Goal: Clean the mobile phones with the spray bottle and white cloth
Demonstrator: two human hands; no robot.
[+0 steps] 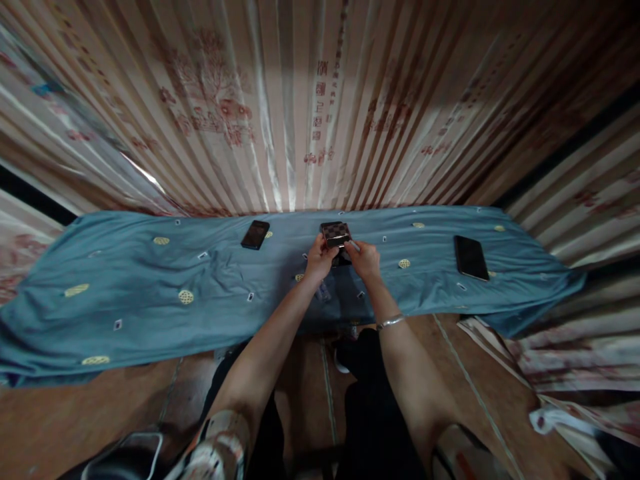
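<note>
Both my hands are over the middle of the cloth-covered table. A small flat brown case with a checkered face [335, 231] is tilted up between them, with a bright reflection along its lower edge. My left hand [321, 259] grips its left side, thumb in front. My right hand [365, 259] has its fingers closed at the lower right corner; a small pale thing shows by these fingertips, too small to name. Just under the case, partly hidden by my hands, is a dark object [342, 259] whose kind I cannot make out. A silver bracelet [391, 323] circles my right wrist.
A black phone-like device [255, 235] lies left of my hands, and a larger black tablet-like slab [471, 257] lies far right. A clear, blurry item [323, 292] is near my left wrist. Blue patterned cloth [145, 287] covers the table; printed curtains [280, 107] hang behind.
</note>
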